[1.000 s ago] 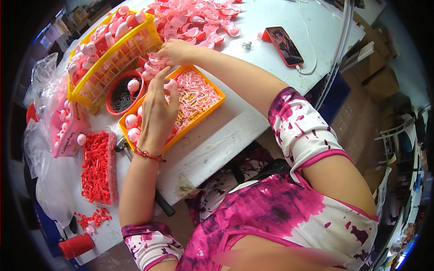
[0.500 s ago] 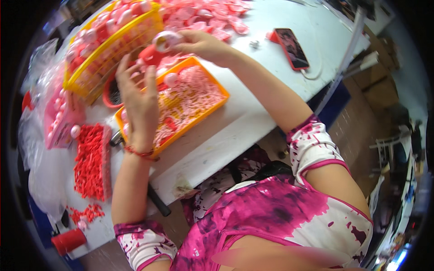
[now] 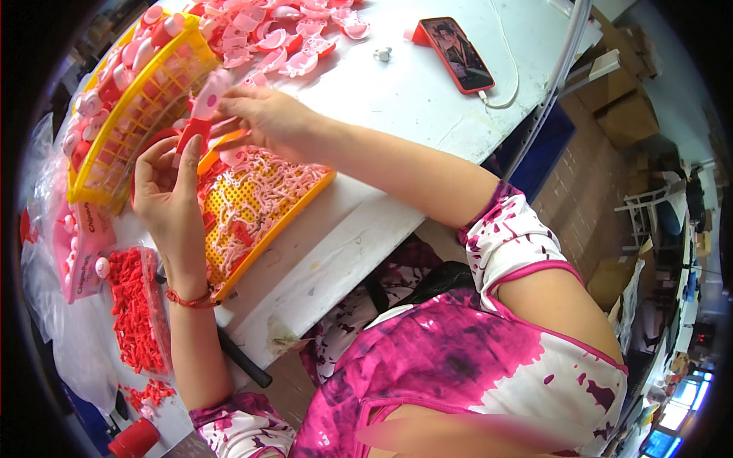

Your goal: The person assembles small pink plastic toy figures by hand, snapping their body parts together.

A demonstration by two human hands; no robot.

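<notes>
My left hand (image 3: 172,200) pinches a red and pink plastic toy piece (image 3: 197,130) between thumb and fingers. Its lower part is red and its rounded top is pink. My right hand (image 3: 271,122) has its fingertips closed at the edge of the pink top, with the other fingers curled loosely below. Both hands are over the near side of a yellow basket and above a yellow tray (image 3: 263,238). The tray holds many small pink parts and a few red ones. My hands hide part of its far left end.
A tilted yellow basket (image 3: 143,130) is heaped with pink and red pieces. Pink shells (image 3: 294,46) lie behind it. Left are a box of red parts (image 3: 137,313), a pink container (image 3: 84,248) and a red cup (image 3: 134,437). A charging phone (image 3: 458,57) lies at the right.
My left hand has gone from spread fingers to pinching the red part of the piece. The right hand has moved left and lower on the pink top. The whole view has shifted.
</notes>
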